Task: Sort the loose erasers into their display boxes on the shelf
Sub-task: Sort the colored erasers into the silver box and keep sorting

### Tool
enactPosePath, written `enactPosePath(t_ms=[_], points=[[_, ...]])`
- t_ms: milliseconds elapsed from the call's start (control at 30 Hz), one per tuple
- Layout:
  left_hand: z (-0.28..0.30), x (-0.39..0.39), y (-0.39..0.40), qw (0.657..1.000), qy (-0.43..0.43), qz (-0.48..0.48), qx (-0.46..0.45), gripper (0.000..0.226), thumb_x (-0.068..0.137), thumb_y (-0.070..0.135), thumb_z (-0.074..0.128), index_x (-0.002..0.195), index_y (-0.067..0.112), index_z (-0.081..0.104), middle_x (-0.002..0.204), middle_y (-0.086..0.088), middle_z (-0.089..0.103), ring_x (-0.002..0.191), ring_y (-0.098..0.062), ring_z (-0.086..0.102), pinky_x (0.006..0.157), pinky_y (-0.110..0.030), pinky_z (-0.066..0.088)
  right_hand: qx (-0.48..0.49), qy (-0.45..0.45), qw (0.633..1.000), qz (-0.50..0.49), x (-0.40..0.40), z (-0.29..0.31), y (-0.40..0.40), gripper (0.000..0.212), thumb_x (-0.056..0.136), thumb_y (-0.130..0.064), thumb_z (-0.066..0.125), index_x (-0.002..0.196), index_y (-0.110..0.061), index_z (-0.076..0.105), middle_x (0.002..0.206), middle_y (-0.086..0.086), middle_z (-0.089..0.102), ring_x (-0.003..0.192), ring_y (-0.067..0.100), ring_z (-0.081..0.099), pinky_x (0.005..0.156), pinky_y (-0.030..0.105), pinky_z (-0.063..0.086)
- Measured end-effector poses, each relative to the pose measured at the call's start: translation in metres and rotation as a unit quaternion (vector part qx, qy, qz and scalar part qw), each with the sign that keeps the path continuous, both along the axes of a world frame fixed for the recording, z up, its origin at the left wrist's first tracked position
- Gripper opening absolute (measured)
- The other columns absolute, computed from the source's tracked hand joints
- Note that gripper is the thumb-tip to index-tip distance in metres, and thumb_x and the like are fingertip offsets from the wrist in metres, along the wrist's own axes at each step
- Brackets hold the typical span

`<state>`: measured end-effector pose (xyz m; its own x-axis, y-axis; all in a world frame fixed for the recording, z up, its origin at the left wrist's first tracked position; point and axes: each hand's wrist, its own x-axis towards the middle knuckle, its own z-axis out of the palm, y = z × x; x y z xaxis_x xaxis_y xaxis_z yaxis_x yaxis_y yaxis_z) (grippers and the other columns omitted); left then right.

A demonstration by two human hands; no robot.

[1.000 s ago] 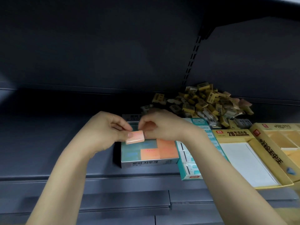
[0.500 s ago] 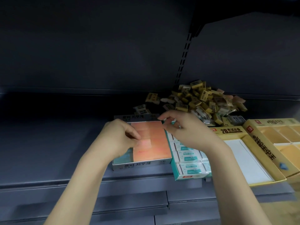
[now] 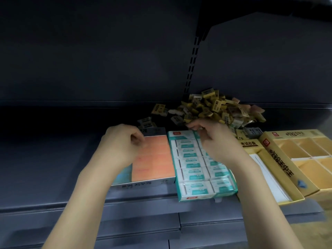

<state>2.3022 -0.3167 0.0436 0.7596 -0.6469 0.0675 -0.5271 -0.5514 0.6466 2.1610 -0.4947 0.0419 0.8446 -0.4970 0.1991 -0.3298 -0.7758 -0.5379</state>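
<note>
A heap of loose erasers (image 3: 212, 108), mostly in yellow wrappers with a few pink ones, lies at the back of the shelf. In front of it stands a grey display box (image 3: 143, 184) filled with flat orange erasers (image 3: 154, 164). My left hand (image 3: 122, 146) hovers over that box's left half with loosely curled fingers and nothing visible in them. To the right is a teal box (image 3: 197, 177) packed with white-and-teal erasers. My right hand (image 3: 212, 141) stretches over it, its fingertips at the near edge of the heap, holding nothing.
Right of the teal box sit a yellow box with a white insert (image 3: 265, 177) and a yellow box of open compartments (image 3: 305, 153). The dark shelf (image 3: 53, 168) runs left. A slotted upright (image 3: 192, 60) rises behind the heap.
The pink-orange eraser held between both hands a second ago now lies in the grey box. My right hand has moved back and right to the heap; the view has shifted.
</note>
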Motion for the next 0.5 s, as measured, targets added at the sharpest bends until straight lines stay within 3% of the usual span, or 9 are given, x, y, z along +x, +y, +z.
enactPosePath(t_ms=[67, 133, 233, 300, 400, 500], points=[[0.004, -0.004, -0.015, 0.999, -0.04, -0.02, -0.016, 0.007, 0.08, 0.016, 0.068, 0.076, 0.022, 0.069, 0.075, 0.014, 0.062, 0.078, -0.01, 0.06, 0.069, -0.02, 0.04, -0.014, -0.006, 1.0, -0.022, -0.011, 0.002, -0.014, 0.04, 0.092, 0.001, 0.039, 0.117, -0.02, 0.062, 0.115, -0.003, 0.064, 0.106, 0.008, 0.055, 0.07, 0.003, 0.035], [0.006, -0.009, -0.033, 0.996, -0.07, -0.037, -0.04, 0.005, 0.081, 0.015, 0.067, 0.083, 0.018, 0.071, 0.083, 0.009, 0.062, 0.082, -0.012, 0.059, 0.073, -0.021, 0.04, -0.032, -0.013, 0.999, -0.036, -0.021, 0.003, -0.026, 0.04, 0.091, 0.002, 0.041, 0.117, -0.02, 0.062, 0.116, -0.003, 0.065, 0.108, 0.013, 0.057, 0.075, 0.012, 0.038], [0.009, -0.021, -0.062, 0.991, -0.105, -0.071, -0.051, 0.011, 0.085, 0.016, 0.063, 0.094, 0.016, 0.07, 0.091, 0.009, 0.058, 0.087, -0.008, 0.053, 0.071, -0.018, 0.034, -0.078, -0.013, 0.996, -0.05, -0.04, 0.0, -0.046, 0.035, 0.09, -0.003, 0.05, 0.118, -0.02, 0.062, 0.111, 0.001, 0.066, 0.101, 0.021, 0.059, 0.073, 0.022, 0.038], [0.011, -0.031, -0.082, 0.987, -0.115, -0.103, -0.049, 0.015, 0.087, 0.018, 0.061, 0.101, 0.016, 0.069, 0.098, 0.009, 0.059, 0.09, -0.005, 0.049, 0.069, -0.016, 0.03, -0.107, -0.012, 0.992, -0.066, -0.054, -0.003, -0.061, 0.035, 0.089, -0.005, 0.054, 0.119, -0.021, 0.063, 0.115, 0.003, 0.065, 0.106, 0.024, 0.057, 0.078, 0.024, 0.041], [0.015, -0.046, -0.115, 0.98, -0.117, -0.152, -0.047, 0.021, 0.089, 0.024, 0.059, 0.108, 0.016, 0.066, 0.109, 0.007, 0.062, 0.097, -0.007, 0.053, 0.08, -0.019, 0.037, -0.117, -0.023, 0.988, -0.097, -0.075, -0.004, -0.086, 0.035, 0.086, -0.006, 0.057, 0.115, -0.023, 0.065, 0.116, 0.004, 0.064, 0.111, 0.03, 0.052, 0.088, 0.038, 0.046], [0.021, -0.06, -0.15, 0.972, -0.162, -0.164, -0.046, 0.029, 0.09, 0.032, 0.057, 0.114, 0.018, 0.064, 0.117, 0.001, 0.063, 0.108, -0.016, 0.055, 0.09, -0.023, 0.039, -0.131, -0.016, 0.985, -0.11, -0.099, -0.003, -0.11, 0.035, 0.086, -0.008, 0.056, 0.115, -0.025, 0.065, 0.115, 0.002, 0.064, 0.109, 0.028, 0.05, 0.085, 0.04, 0.046]])
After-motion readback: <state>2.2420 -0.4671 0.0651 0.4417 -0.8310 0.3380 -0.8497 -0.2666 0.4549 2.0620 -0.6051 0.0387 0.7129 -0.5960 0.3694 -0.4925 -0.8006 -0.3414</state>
